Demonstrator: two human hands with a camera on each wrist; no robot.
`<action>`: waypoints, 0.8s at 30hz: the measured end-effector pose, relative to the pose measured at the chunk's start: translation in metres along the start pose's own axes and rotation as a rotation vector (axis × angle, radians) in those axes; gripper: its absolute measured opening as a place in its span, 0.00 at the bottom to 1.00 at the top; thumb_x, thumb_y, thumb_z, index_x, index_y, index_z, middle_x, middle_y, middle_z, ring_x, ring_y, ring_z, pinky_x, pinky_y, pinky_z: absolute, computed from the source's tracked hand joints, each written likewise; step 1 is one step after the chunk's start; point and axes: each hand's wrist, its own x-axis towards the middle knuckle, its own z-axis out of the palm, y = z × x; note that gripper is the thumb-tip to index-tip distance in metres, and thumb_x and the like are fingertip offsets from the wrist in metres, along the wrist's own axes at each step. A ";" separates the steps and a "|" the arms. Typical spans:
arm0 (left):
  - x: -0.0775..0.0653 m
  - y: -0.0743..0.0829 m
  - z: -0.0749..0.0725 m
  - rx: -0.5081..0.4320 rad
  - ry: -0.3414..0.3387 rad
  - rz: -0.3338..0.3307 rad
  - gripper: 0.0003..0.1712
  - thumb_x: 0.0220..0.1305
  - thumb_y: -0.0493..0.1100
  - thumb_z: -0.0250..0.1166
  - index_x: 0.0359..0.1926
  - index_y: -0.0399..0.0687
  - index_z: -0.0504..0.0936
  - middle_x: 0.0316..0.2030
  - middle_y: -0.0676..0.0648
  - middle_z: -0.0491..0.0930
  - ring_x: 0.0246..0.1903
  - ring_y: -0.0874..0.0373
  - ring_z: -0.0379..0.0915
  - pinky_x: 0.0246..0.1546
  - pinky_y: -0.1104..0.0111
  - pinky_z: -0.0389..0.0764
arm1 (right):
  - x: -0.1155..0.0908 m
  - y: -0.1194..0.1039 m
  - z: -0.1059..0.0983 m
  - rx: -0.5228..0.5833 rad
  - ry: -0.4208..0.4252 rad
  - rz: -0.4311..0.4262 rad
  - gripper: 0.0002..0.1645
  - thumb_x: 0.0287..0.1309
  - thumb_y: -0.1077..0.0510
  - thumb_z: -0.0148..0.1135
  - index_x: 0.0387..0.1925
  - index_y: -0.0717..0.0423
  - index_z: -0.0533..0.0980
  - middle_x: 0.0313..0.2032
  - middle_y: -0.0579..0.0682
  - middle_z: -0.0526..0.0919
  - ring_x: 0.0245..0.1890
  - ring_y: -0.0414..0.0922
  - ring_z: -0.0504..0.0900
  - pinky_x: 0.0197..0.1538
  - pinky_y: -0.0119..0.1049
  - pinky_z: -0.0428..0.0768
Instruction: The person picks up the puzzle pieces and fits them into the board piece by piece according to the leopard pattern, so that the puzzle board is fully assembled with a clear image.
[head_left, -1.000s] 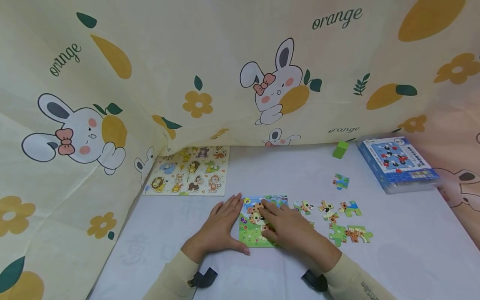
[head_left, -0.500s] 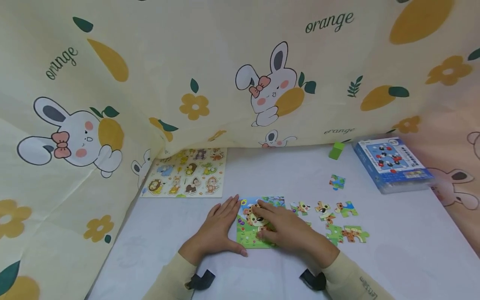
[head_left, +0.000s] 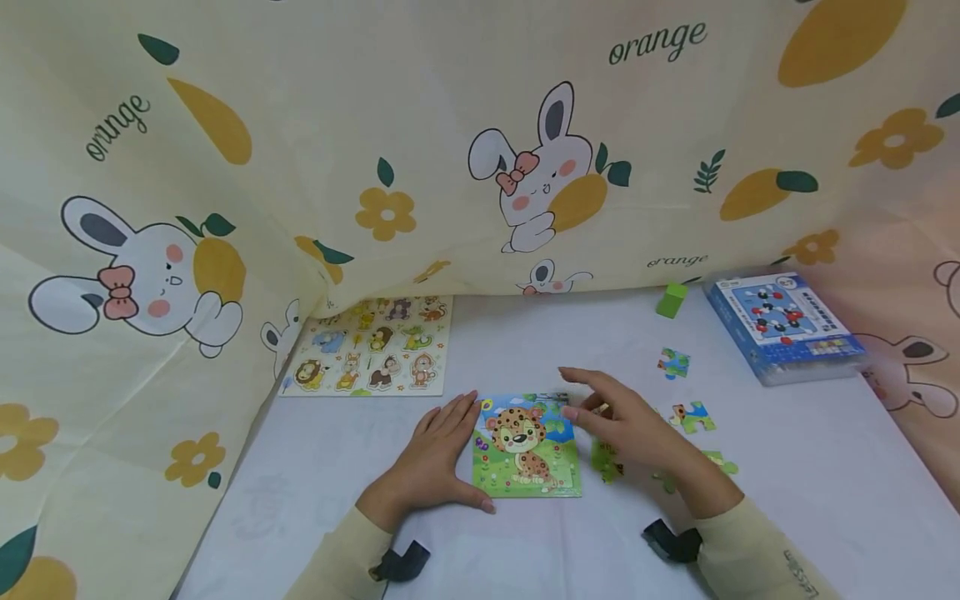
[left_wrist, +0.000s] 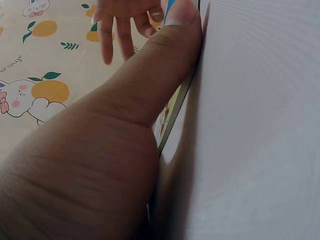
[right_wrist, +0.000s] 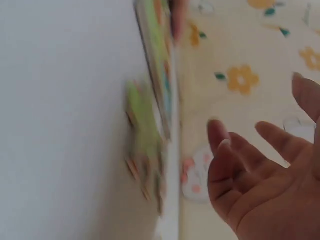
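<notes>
A square leopard jigsaw puzzle (head_left: 525, 442) lies on the white table in the head view. My left hand (head_left: 437, 462) rests against its left edge, fingers straight and thumb stretched toward the lower left corner; in the left wrist view that thumb (left_wrist: 165, 55) lies along the board's side. Over the puzzle's right edge hovers my right hand (head_left: 633, 425), index finger extended and the others loosely bent, holding nothing. The right wrist view shows the right hand (right_wrist: 270, 185) with fingers apart, beside blurred green puzzle pieces (right_wrist: 142, 120). Part of the loose pieces is hidden under the right forearm.
Loose jigsaw pieces (head_left: 693, 417) lie to the right, one piece (head_left: 674, 363) farther back. Behind them are a green block (head_left: 671, 301) and a blue box (head_left: 783, 321). An animal picture board (head_left: 367, 350) lies back left. A rabbit-print cloth (head_left: 420, 125) hangs behind.
My right hand has lifted off the puzzle and moved right, uncovering the leopard picture and now covering some loose pieces. The left hand stays at the left edge.
</notes>
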 end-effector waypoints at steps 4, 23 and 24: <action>-0.001 0.001 -0.001 -0.006 -0.006 -0.003 0.90 0.39 0.89 0.75 0.89 0.44 0.47 0.88 0.47 0.39 0.85 0.52 0.33 0.81 0.44 0.42 | -0.006 0.004 -0.027 0.032 0.118 -0.023 0.32 0.84 0.53 0.59 0.82 0.48 0.67 0.74 0.57 0.74 0.56 0.52 0.81 0.51 0.39 0.83; -0.002 0.004 -0.004 -0.037 -0.005 -0.016 0.88 0.40 0.87 0.76 0.89 0.46 0.48 0.88 0.48 0.39 0.85 0.52 0.33 0.81 0.45 0.42 | -0.027 0.063 -0.102 0.557 0.444 -0.049 0.36 0.88 0.37 0.37 0.82 0.50 0.67 0.69 0.47 0.78 0.67 0.46 0.73 0.61 0.32 0.77; -0.002 0.004 -0.004 -0.039 -0.007 -0.018 0.88 0.40 0.87 0.76 0.89 0.46 0.48 0.88 0.49 0.39 0.85 0.52 0.33 0.81 0.45 0.42 | -0.027 0.069 -0.103 0.505 0.457 -0.015 0.35 0.89 0.38 0.38 0.82 0.49 0.67 0.69 0.47 0.78 0.66 0.46 0.74 0.60 0.31 0.77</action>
